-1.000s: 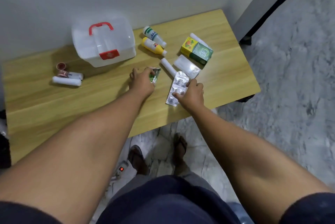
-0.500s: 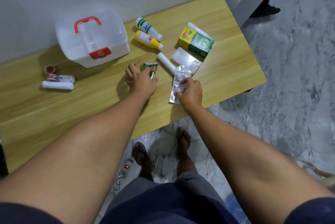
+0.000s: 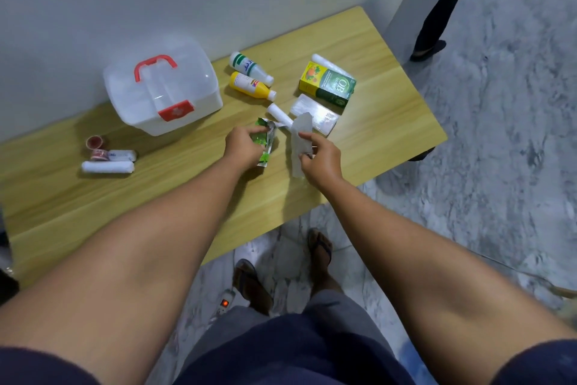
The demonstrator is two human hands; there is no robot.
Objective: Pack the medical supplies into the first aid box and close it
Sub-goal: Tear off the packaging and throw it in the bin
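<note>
The translucent white first aid box [image 3: 187,94] with a red handle and red latch stands shut at the back of the wooden table [image 3: 125,203]. My left hand [image 3: 243,147] grips a green and silver blister pack [image 3: 267,138], lifted off the table. My right hand [image 3: 318,157] holds a silver blister strip [image 3: 301,135] upright just to the right of it. Behind the hands lie a white roll [image 3: 279,113], a clear wrapped packet [image 3: 315,114], a green and yellow carton [image 3: 327,85], a white bottle [image 3: 249,68] and a yellow bottle [image 3: 251,86].
At the left of the table lie a white gauze roll [image 3: 107,167], a tape roll [image 3: 94,142] and another small roll [image 3: 120,154]. A white tube [image 3: 327,63] lies behind the carton. A wall backs the table. A power strip [image 3: 224,303] lies on the marble floor.
Both hands have lifted their packs off the table. The silver strip now stands upright in the right hand, and the green pack is raised in the left.
</note>
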